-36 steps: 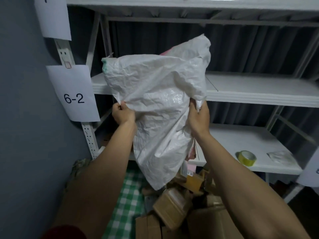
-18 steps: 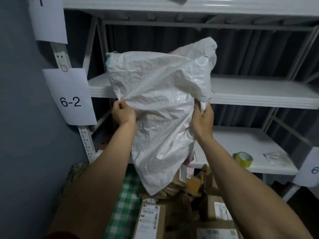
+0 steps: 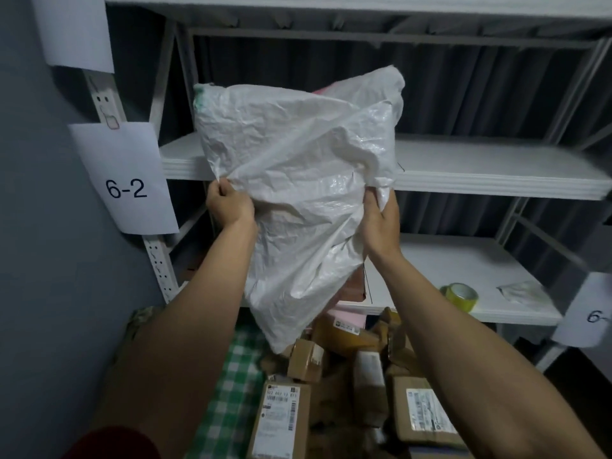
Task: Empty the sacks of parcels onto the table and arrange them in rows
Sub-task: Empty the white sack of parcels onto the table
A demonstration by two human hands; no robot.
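Observation:
A white woven sack (image 3: 298, 180) hangs upside down in front of the shelves, its mouth pointing down at a heap of parcels. My left hand (image 3: 228, 203) grips its left edge and my right hand (image 3: 381, 223) grips its right edge, both raised at shelf height. Under the sack's mouth lies a pile of brown cardboard parcels (image 3: 357, 376) with white labels, on a table with a green checked cloth (image 3: 231, 385). A pink parcel (image 3: 347, 318) and a reddish-brown box (image 3: 354, 286) show just behind the sack's lower end. What is left inside the sack is hidden.
White metal shelving (image 3: 480, 167) stands right behind the table, with a roll of yellowish tape (image 3: 462, 294) and a crumpled wrapper (image 3: 520, 291) on its lower shelf. A paper sign reading 6-2 (image 3: 126, 180) hangs on the left upright. A grey wall (image 3: 49, 260) closes the left side.
More parcels have dropped out and lie on the pile, labelled boxes now showing at the front. Both hands still hold the sack up, which has risen slightly.

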